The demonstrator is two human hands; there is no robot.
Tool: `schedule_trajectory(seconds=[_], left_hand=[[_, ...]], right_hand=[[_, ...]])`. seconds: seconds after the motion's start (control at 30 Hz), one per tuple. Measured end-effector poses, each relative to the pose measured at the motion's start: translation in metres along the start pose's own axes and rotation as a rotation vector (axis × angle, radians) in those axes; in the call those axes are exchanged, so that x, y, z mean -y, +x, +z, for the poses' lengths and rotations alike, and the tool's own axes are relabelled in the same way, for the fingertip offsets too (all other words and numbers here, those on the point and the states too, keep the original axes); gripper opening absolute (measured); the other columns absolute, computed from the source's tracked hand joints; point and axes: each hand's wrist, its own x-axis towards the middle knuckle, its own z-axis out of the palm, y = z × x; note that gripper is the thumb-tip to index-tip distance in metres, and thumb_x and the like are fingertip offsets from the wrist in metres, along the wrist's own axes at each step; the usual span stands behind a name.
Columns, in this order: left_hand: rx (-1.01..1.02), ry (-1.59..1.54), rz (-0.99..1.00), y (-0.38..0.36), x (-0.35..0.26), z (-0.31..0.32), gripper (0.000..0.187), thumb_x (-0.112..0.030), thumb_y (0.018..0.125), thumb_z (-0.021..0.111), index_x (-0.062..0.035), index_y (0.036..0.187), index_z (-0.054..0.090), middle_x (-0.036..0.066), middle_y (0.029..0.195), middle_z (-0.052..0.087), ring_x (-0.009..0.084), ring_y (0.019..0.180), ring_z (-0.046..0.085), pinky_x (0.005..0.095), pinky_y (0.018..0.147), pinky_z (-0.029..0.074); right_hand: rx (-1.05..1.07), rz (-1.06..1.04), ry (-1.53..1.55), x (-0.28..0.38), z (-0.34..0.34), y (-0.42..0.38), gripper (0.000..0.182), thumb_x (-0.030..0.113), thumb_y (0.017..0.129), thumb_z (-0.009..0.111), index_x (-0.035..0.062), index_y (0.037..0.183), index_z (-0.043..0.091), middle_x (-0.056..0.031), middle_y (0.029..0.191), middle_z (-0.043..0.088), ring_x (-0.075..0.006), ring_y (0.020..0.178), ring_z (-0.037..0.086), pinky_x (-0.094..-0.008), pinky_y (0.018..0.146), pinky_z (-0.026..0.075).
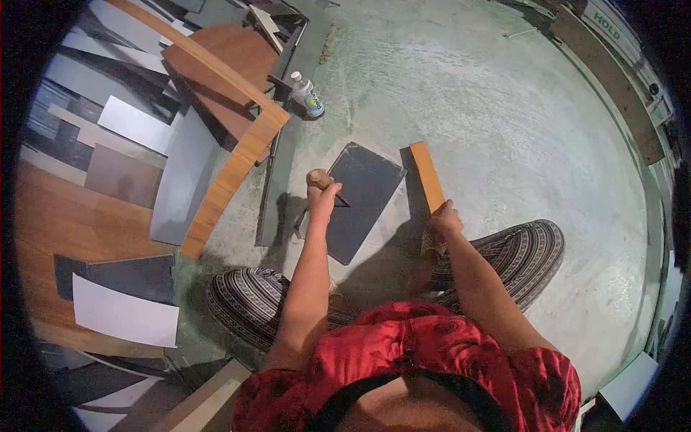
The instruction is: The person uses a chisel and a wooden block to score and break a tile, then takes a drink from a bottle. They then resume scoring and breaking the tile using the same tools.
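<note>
My left hand point(324, 200) is closed around a tool with a rounded wooden handle point(317, 177). A thin dark part of it juts out to the right of the fingers; its exact kind cannot be made out. Below and beside this hand, a dark grey rectangular board point(367, 194) lies flat on the floor. My right hand point(446, 218) grips the near end of a narrow orange-brown wooden strip point(427, 173), which points away from me and casts a shadow to its left.
A plastic bottle with a white cap point(307, 96) stands on the floor beyond my left hand. Leftward, an L-shaped wooden frame piece point(234, 183) rests among stacked boards and offcuts point(122, 176). Machinery marked "HOLD" point(608, 25) lines the far right. My patterned trouser legs flank the board.
</note>
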Motion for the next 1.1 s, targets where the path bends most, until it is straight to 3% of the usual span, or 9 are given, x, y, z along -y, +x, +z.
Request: schedule_trajectory(seconds=[0.2, 0.37, 0.4, 0.47, 0.63, 0.73, 0.9, 0.97, 1.1], left_hand=[[0.137, 0.096, -0.045, 0.008, -0.010, -0.012, 0.054, -0.016, 0.070, 0.070, -0.0091, 0.117, 0.045, 0.007, 0.099, 0.054, 0.0184, 0.082, 0.058, 0.0331, 0.069, 0.049], [0.014, 0.362, 0.053, 0.014, 0.003, -0.008, 0.042, -0.018, 0.067, 0.077, -0.0067, 0.102, 0.055, 0.002, 0.083, 0.057, 0.0126, 0.069, 0.058, 0.0257, 0.053, 0.048], [0.016, 0.359, 0.055, 0.011, 0.002, -0.005, 0.042, -0.018, 0.067, 0.077, -0.0067, 0.102, 0.055, 0.002, 0.083, 0.057, 0.0126, 0.069, 0.058, 0.0257, 0.053, 0.048], [-0.077, 0.302, 0.060, 0.005, 0.000, 0.000, 0.044, -0.025, 0.061, 0.080, -0.0024, 0.091, 0.056, 0.007, 0.080, 0.060, 0.0203, 0.074, 0.057, 0.0329, 0.070, 0.045], [-0.085, 0.245, -0.018, 0.033, 0.040, -0.007, 0.042, -0.026, 0.061, 0.081, -0.0027, 0.084, 0.055, 0.010, 0.081, 0.060, 0.0213, 0.074, 0.057, 0.0344, 0.071, 0.045], [-0.023, 0.120, 0.041, 0.029, 0.036, -0.002, 0.035, -0.022, 0.066, 0.078, -0.0024, 0.083, 0.054, 0.010, 0.081, 0.059, 0.0200, 0.073, 0.057, 0.0336, 0.069, 0.047], [0.056, -0.097, 0.029, 0.017, 0.014, 0.004, 0.012, -0.009, 0.080, 0.064, -0.0019, 0.083, 0.054, 0.007, 0.079, 0.057, 0.0152, 0.070, 0.054, 0.0291, 0.064, 0.049], [0.315, -0.899, -0.080, 0.037, 0.048, -0.006, 0.011, -0.010, 0.086, 0.052, -0.0005, 0.092, 0.055, 0.008, 0.083, 0.056, 0.0171, 0.074, 0.054, 0.0316, 0.065, 0.052], [0.089, -0.081, 0.118, 0.042, 0.056, -0.004, 0.022, -0.016, 0.090, 0.046, -0.0013, 0.104, 0.054, 0.011, 0.094, 0.057, 0.0223, 0.086, 0.056, 0.0355, 0.076, 0.052]], right_hand=[[0.088, -0.060, 0.294, 0.006, -0.020, 0.001, 0.053, 0.021, 0.063, 0.070, -0.0009, 0.106, 0.047, -0.0178, 0.093, 0.062, -0.0297, 0.086, 0.062, -0.0402, 0.070, 0.048], [0.257, -0.017, 0.912, 0.027, -0.047, -0.011, 0.037, 0.004, 0.062, 0.066, -0.0052, 0.094, 0.051, -0.0119, 0.074, 0.059, -0.0192, 0.061, 0.056, -0.0335, 0.052, 0.045], [0.206, -0.084, 0.999, 0.039, -0.058, -0.025, 0.032, 0.006, 0.061, 0.069, -0.0022, 0.089, 0.055, -0.0070, 0.063, 0.056, -0.0152, 0.043, 0.047, -0.0312, 0.038, 0.035], [0.234, -0.159, 1.045, 0.058, -0.073, -0.027, 0.036, 0.004, 0.060, 0.069, -0.0027, 0.092, 0.054, -0.0074, 0.066, 0.056, -0.0159, 0.048, 0.049, -0.0311, 0.042, 0.038], [0.157, -0.503, 0.987, 0.102, -0.147, -0.096, 0.049, 0.004, 0.060, 0.073, -0.0034, 0.103, 0.050, -0.0096, 0.079, 0.058, -0.0183, 0.066, 0.055, -0.0311, 0.059, 0.045], [0.125, -0.657, 0.888, 0.103, -0.171, -0.143, 0.061, 0.020, 0.058, 0.078, -0.0040, 0.107, 0.050, -0.0102, 0.089, 0.057, -0.0184, 0.084, 0.054, -0.0296, 0.077, 0.043], [0.091, -0.742, 0.623, 0.071, -0.135, -0.149, 0.069, 0.031, 0.057, 0.079, 0.0012, 0.112, 0.049, -0.0176, 0.097, 0.062, -0.0276, 0.090, 0.061, -0.0361, 0.077, 0.046], [0.172, -0.687, 0.450, 0.073, -0.134, -0.157, 0.067, 0.031, 0.058, 0.078, 0.0041, 0.111, 0.050, -0.0182, 0.093, 0.062, -0.0317, 0.087, 0.061, -0.0384, 0.076, 0.046], [0.080, -0.818, 0.438, 0.073, -0.127, -0.158, 0.068, 0.030, 0.053, 0.079, 0.0025, 0.108, 0.051, -0.0148, 0.079, 0.061, -0.0276, 0.071, 0.060, -0.0351, 0.065, 0.046]])
